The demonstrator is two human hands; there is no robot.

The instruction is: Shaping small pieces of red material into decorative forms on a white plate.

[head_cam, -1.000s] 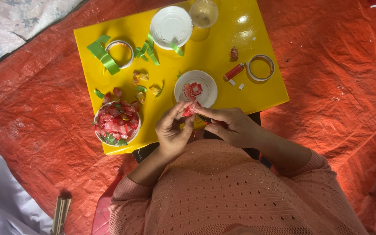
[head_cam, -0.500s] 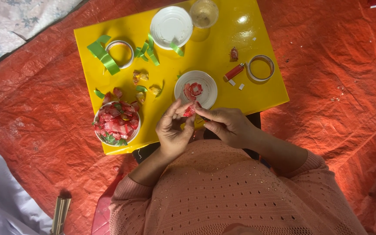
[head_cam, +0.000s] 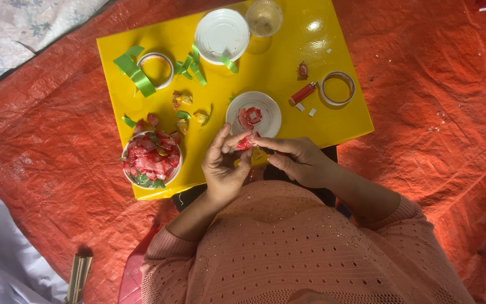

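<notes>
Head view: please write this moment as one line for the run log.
left hand: pinches small red piece | right hand: pinches same piece | place: over yellow table edge, near small white plate | bowl of red pieces: untouched

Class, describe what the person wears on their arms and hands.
Both arms wear the long sleeves of a salmon-pink knitted top with an openwork hole pattern and ribbed cuffs pushed up the forearms. The left hand and right hand are bare: no gloves, and no rings or bracelets can be made out.

I count two tape rings point(head_cam: 156, 69) point(head_cam: 337, 88), two white plates point(head_cam: 221, 35) point(head_cam: 253, 114), one clear cup point(head_cam: 264, 17), one red lighter point(head_cam: 302, 93), one bowl of sweets point(head_cam: 151, 160).
</notes>
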